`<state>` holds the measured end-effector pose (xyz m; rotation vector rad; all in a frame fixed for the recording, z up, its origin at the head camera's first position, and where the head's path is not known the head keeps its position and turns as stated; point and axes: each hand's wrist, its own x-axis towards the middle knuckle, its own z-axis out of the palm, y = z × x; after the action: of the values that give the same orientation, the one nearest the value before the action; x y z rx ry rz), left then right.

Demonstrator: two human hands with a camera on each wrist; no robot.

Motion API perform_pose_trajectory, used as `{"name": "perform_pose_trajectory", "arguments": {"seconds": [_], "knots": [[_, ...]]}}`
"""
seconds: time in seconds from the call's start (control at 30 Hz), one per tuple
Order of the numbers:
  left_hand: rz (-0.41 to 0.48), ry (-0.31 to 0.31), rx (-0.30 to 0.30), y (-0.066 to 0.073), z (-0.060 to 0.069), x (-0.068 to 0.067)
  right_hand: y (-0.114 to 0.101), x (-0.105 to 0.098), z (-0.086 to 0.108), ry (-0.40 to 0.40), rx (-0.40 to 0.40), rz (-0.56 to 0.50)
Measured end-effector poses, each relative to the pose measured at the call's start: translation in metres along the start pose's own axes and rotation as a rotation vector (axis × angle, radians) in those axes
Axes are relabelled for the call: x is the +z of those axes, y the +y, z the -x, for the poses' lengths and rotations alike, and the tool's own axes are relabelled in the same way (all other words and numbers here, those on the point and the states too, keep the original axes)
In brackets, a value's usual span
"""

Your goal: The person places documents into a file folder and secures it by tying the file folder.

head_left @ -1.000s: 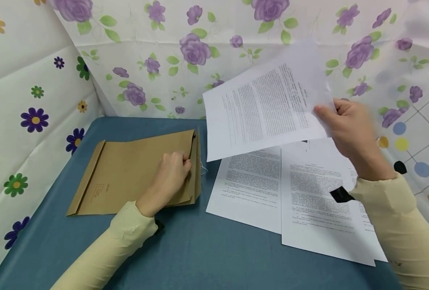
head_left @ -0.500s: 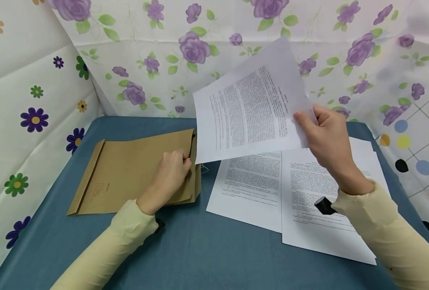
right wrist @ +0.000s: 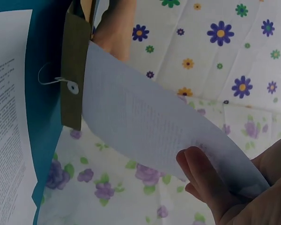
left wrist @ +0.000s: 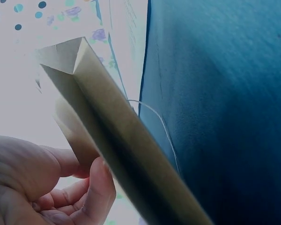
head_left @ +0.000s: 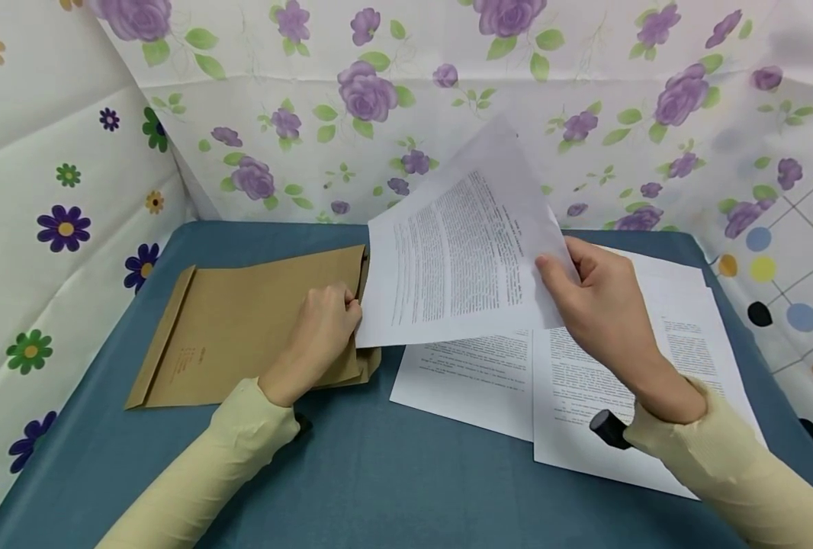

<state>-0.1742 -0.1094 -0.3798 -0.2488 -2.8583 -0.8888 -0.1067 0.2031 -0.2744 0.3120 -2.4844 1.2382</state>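
Left hand [head_left: 316,335] pinching brown envelope [head_left: 255,320] at its open right end, left on blue table [head_left: 379,488]. Right hand [head_left: 604,309] gripping printed sheet [head_left: 454,263], left edge at envelope mouth; can't tell if inside. 2+ printed pages [head_left: 475,400] right.

We note: left hand [head_left: 313,332] at left, fingers [left wrist: 102,183] curled in a pinch; right hand [head_left: 602,305] at right, pinching, thumb [head_left: 554,276] pointing left. Left forearm [head_left: 190,461] and right forearm [head_left: 732,469] extend from near side.

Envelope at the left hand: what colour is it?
The envelope is brown, with small reddish print; the head view shows it best.
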Motion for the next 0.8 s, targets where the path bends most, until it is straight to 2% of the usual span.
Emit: {"name": "perform_pose_trajectory", "arguments": {"seconds": [0.2, 0.37, 0.57, 0.8], "knots": [[0.0, 0.001, -0.012, 0.0, 0.0, 0.001, -0.008, -0.001, 0.008, -0.053, 0.035, -0.001], [0.005, -0.001, -0.018, -0.001, 0.001, 0.003, -0.011, -0.004, 0.014, -0.137, 0.074, -0.029], [-0.002, 0.005, -0.019, -0.001, 0.001, 0.003, -0.013, -0.008, 0.011, -0.255, 0.12, -0.113], [-0.039, 0.014, -0.008, -0.001, 0.003, 0.007, -0.012, -0.006, 0.002, -0.381, 0.235, -0.222]]}}
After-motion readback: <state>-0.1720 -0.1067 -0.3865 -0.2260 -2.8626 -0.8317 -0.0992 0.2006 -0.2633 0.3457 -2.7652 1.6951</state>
